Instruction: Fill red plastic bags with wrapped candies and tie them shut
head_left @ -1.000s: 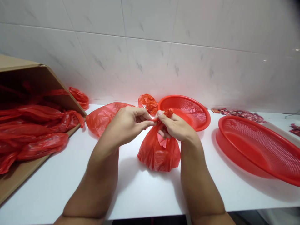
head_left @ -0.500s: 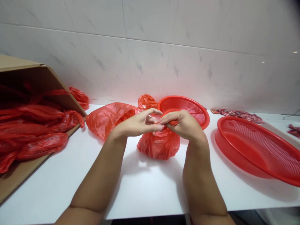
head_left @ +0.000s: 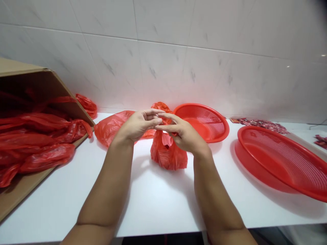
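A small red plastic bag [head_left: 167, 154] stands on the white counter [head_left: 158, 200] in front of me, its top gathered between my hands. My left hand [head_left: 138, 124] pinches the bag's twisted handles from the left, fingers curled. My right hand [head_left: 181, 134] grips the same handles from the right, fingers closed around the plastic. Both hands meet just above the bag.
A tipped cardboard box [head_left: 33, 88] full of tied red bags [head_left: 33, 143] lies at the left. A loose red bag [head_left: 111, 127] and a crumpled one [head_left: 163, 107] lie behind. A round red basket [head_left: 204, 120] and a larger red basket [head_left: 283, 160] sit at the right, with red wrappers [head_left: 260, 124] beyond.
Both hands shifted slightly left and kept working the bag's handles; the bag has drawn tighter, sits smaller, and moved a little leftward.
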Tool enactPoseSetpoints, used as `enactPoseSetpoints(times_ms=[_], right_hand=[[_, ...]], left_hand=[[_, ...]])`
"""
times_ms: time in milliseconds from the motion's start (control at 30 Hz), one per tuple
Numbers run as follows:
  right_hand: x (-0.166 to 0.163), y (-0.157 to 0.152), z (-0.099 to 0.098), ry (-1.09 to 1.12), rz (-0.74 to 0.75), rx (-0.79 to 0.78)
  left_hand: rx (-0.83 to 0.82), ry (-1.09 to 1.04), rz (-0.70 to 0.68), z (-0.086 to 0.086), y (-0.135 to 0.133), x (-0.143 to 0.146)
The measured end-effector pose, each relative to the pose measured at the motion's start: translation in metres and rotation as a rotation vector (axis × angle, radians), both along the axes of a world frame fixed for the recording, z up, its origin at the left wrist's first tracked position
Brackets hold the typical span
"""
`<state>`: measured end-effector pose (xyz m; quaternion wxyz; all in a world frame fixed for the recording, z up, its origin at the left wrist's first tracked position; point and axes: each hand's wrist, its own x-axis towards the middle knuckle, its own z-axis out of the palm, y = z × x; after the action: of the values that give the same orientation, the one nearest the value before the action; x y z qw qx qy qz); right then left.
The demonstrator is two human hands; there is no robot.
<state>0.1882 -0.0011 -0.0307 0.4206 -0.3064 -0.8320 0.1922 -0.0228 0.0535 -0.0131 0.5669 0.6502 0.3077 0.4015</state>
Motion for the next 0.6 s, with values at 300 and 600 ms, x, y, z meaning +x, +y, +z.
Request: enactPoseSetpoints(times_ms=[300,600], right_hand=[[0.058,0.004,-0.008,-0.243,-0.308,-0.523],[0.079,-0.014,0.001,0.015,-0.157,-0.738]], left_hand=[[0.192,0.581,0.532,-0.013,0.026,-0.049],[0.329,0.482,0.528,-0.004,0.011,-0.016]])
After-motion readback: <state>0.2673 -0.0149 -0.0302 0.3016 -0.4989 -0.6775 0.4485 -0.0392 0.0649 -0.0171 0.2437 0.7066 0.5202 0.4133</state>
